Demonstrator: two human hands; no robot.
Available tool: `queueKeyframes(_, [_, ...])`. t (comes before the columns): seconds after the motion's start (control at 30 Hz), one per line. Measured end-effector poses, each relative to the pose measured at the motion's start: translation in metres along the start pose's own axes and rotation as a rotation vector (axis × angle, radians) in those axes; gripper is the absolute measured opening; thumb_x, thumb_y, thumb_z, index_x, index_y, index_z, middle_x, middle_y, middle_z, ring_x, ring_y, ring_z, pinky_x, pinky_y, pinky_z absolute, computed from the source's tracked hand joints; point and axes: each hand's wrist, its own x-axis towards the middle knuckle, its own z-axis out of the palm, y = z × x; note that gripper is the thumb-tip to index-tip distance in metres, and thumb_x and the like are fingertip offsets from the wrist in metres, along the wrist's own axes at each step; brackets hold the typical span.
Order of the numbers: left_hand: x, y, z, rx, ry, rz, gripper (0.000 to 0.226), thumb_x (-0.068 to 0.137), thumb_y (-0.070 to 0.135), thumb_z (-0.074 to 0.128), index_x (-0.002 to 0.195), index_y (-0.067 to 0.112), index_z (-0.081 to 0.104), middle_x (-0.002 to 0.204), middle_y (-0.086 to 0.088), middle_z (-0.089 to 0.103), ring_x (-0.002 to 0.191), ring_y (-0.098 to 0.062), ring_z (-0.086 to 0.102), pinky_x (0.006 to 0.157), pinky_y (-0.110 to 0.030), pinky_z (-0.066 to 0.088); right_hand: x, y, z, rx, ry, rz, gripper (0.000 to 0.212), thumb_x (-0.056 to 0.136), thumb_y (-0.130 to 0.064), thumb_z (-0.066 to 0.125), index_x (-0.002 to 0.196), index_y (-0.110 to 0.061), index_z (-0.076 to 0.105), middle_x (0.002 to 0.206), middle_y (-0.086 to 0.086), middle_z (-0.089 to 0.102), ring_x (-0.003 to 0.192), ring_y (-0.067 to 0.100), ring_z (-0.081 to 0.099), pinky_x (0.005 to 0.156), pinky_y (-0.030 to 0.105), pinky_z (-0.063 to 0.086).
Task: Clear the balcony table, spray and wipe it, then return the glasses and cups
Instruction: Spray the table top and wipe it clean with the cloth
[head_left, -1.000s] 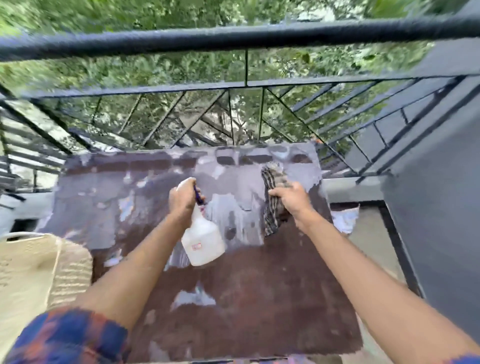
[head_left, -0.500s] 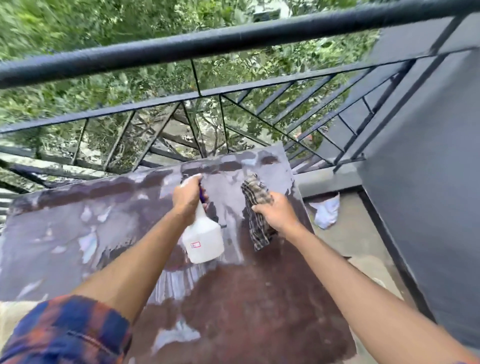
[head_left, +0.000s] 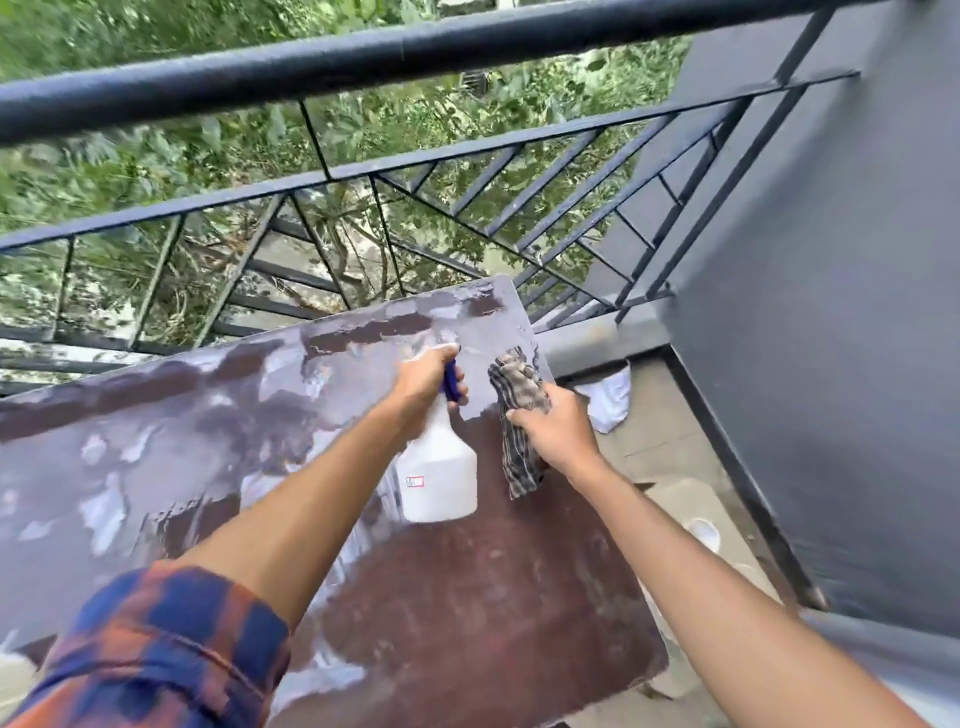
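Over table (head_left: 467, 597), left grip (head_left: 423, 376) holds spray bottle (head_left: 441, 478); right grip (head_left: 558, 434) clutches cloth (head_left: 519, 387), seemingly near the right edge.

One head-worn view looks forward and down, close over the table (head_left: 467, 597). The railing (head_left: 363, 57) crosses at 12 o'clock and a wall (head_left: 831, 312) fills 3 o'clock. The frame seems tilted, though edge blur leaves that uncertain.
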Motion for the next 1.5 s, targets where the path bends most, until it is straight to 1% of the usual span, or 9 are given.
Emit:
queueKeyframes(0.3, [-0.022, -0.042, -0.071, -0.008, 0.202, -0.050, 0.032, 0.097, 0.021, 0.056, 0.067, 0.013, 0.052, 0.056, -0.007, 0.047, 0.041, -0.021, 0.048, 0.039, -0.024, 0.037, -0.011, 0.009, 0.022, -0.022, -0.022, -0.039, 0.023, 0.069, -0.029, 0.075, 0.086, -0.015, 0.071, 0.083, 0.002, 0.076, 0.083, 0.024, 0.070, 0.078, 0.037, 0.056])
queueKeyframes(0.43, [-0.042, -0.054, -0.129, -0.021, 0.398, -0.002, 0.023, 0.090, 0.022, 0.057, 0.068, 0.018, 0.054, 0.061, -0.006, 0.048, 0.046, -0.020, 0.045, 0.048, -0.028, 0.036, -0.018, -0.004, 0.040, 0.018, -0.094, -0.075, 0.009, 0.080, -0.008, 0.075, 0.088, -0.009, 0.070, 0.083, 0.006, 0.072, 0.077, 0.021, 0.064, 0.061, 0.019, 0.044])
queueKeyframes(0.6, [-0.065, -0.074, -0.193, 0.101, 0.591, 0.027, 0.030, 0.076, 0.042, 0.060, 0.058, 0.020, 0.068, 0.051, -0.004, 0.057, 0.055, -0.029, 0.055, 0.063, -0.042, 0.050, -0.026, -0.019, 0.069, -0.029, -0.160, -0.132, 0.010, 0.079, -0.017, 0.076, 0.083, -0.021, 0.068, 0.077, -0.001, 0.071, 0.072, 0.017, 0.063, 0.065, 0.024, 0.047])
queueKeyframes(0.7, [-0.080, -0.082, -0.202, 0.187, 0.634, -0.012, 0.040, 0.072, 0.058, 0.059, 0.076, 0.024, 0.078, 0.058, -0.003, 0.066, 0.066, -0.033, 0.066, 0.074, -0.041, 0.057, -0.031, -0.025, 0.083, -0.045, -0.206, -0.166, 0.015, 0.079, -0.016, 0.076, 0.074, -0.020, 0.063, 0.065, -0.008, 0.062, 0.063, 0.013, 0.057, 0.057, 0.024, 0.041])
queueKeyframes(0.87, [-0.090, -0.083, -0.167, 0.028, 0.426, -0.039, 0.019, 0.097, 0.021, 0.059, 0.081, 0.012, 0.066, 0.068, -0.012, 0.059, 0.054, -0.023, 0.056, 0.040, -0.023, 0.040, -0.036, -0.026, 0.084, -0.102, -0.217, -0.172, 0.024, 0.079, -0.019, 0.076, 0.065, -0.022, 0.057, 0.059, -0.012, 0.058, 0.061, 0.011, 0.056, 0.055, 0.023, 0.040])
queueKeyframes(1.0, [-0.083, -0.086, -0.130, -0.002, 0.346, -0.017, 0.025, 0.098, 0.021, 0.054, 0.073, 0.019, 0.054, 0.052, 0.000, 0.048, 0.049, -0.020, 0.043, 0.043, -0.023, 0.035, -0.036, -0.019, 0.070, -0.152, -0.149, -0.150, 0.022, 0.078, -0.026, 0.076, 0.067, -0.022, 0.058, 0.061, -0.011, 0.060, 0.067, 0.019, 0.060, 0.057, 0.027, 0.040])
queueKeyframes(1.17, [-0.074, -0.078, -0.071, 0.008, 0.137, -0.066, 0.021, 0.099, 0.023, 0.053, 0.079, 0.016, 0.057, 0.067, -0.009, 0.057, 0.055, -0.023, 0.053, 0.047, -0.025, 0.037, -0.035, -0.004, 0.041, -0.124, -0.018, -0.115, 0.012, 0.079, -0.022, 0.075, 0.078, -0.020, 0.063, 0.066, -0.006, 0.062, 0.066, 0.020, 0.058, 0.049, 0.022, 0.038])
queueKeyframes(1.3, [-0.069, -0.078, -0.034, 0.014, 0.082, -0.052, 0.015, 0.098, 0.021, 0.054, 0.083, 0.019, 0.057, 0.066, -0.006, 0.050, 0.049, -0.018, 0.046, 0.042, -0.022, 0.036, -0.030, 0.018, 0.019, -0.104, 0.119, -0.049, 0.013, 0.073, -0.027, 0.073, 0.076, -0.019, 0.063, 0.074, 0.002, 0.071, 0.075, 0.030, 0.065, 0.067, 0.036, 0.052])
queueKeyframes(1.5, [-0.069, -0.079, -0.011, -0.067, 0.079, -0.078, 0.015, 0.100, 0.025, 0.055, 0.087, 0.022, 0.063, 0.068, -0.002, 0.056, 0.052, -0.018, 0.053, 0.050, -0.024, 0.037, -0.014, 0.037, -0.004, -0.150, 0.366, -0.153, 0.021, 0.083, -0.020, 0.063, 0.100, -0.016, 0.073, 0.096, 0.008, 0.068, 0.093, 0.037, 0.062, 0.076, 0.038, 0.047])
